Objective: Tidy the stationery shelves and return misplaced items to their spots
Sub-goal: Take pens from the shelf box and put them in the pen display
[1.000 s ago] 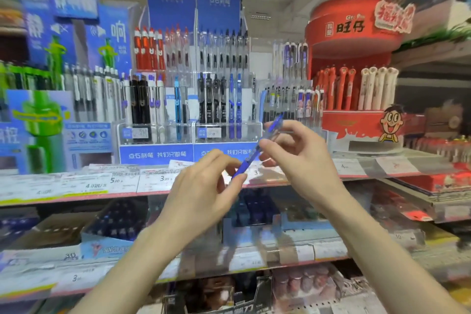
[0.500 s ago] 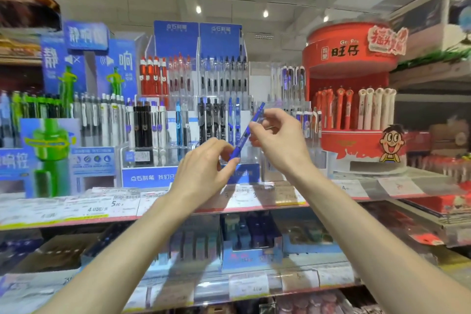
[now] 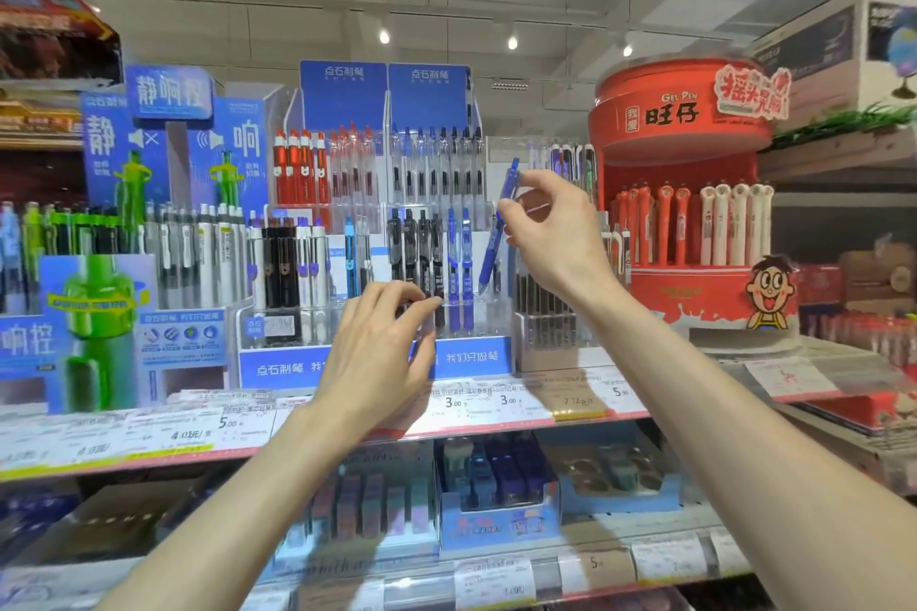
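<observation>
My right hand pinches a blue pen near its top and holds it almost upright, tip down, over the right end of the clear pen rack. Two blue pens and several black pens stand in that rack just left of it. My left hand is lower, in front of the rack's base, fingers curled close together and touching nothing that I can make out. It no longer touches the blue pen.
A red round pen display stands right of the rack. A blue-and-green pen display stands at left. Price labels line the shelf edge. Boxes of erasers and refills fill the shelf below.
My left hand has let go of the blue pen and dropped lower. My right hand has turned the pen from slanted to nearly upright, over the rack's right slots.
</observation>
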The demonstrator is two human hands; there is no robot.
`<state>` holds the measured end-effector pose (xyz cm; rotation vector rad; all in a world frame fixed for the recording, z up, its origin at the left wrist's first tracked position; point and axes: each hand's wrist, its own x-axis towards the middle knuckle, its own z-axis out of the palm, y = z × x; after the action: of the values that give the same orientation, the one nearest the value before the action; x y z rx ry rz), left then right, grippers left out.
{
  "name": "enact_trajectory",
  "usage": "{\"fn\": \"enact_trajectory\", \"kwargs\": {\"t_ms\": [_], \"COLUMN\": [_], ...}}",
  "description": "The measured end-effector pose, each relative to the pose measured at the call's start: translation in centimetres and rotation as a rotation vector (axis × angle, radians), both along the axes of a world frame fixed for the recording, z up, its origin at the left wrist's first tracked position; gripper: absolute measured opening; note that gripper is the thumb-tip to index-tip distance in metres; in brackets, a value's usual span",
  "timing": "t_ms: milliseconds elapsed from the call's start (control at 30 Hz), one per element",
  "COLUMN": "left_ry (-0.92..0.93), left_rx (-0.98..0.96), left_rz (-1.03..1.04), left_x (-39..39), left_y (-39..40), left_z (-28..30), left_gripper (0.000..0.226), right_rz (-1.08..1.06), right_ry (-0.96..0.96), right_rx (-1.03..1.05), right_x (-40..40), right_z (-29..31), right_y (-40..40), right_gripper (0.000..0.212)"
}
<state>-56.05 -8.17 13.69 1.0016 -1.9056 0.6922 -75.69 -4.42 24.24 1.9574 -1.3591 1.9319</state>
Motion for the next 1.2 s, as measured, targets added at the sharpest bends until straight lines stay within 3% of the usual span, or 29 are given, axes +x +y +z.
{"fn": "enact_trajectory", "kwargs": {"t_ms": [233, 600, 933, 1200], "left_ry": [-0.033, -0.051, -0.048, -0.042], "left_rx": [0.007, 0.019, 0.034, 0.044], "left_rz": [0.014, 0.029, 0.029, 0.031], "left_x": [0.2, 0.3, 0.4, 0.4], "left_y": [0.0, 0.1, 0.1, 0.2], "left_z": [-0.4, -1.0, -0.9, -0.9], "left_gripper": [0.044, 0.052, 0.052, 0.052], "right_rz": [-0.073, -0.155, -0.241, -0.296], "right_ry": [0.108, 0.168, 0.153, 0.204], "right_rx": [0.025, 0.114, 0.154, 0.144], "right_x": [0.7, 1.6, 1.4, 1.1], "right_z": [-0.3, -1.1, -1.3, -1.8], "right_y": [-1.0, -1.8, -2.7, -3.3], "right_gripper": [0.042, 0.009, 0.04, 0.039]}}
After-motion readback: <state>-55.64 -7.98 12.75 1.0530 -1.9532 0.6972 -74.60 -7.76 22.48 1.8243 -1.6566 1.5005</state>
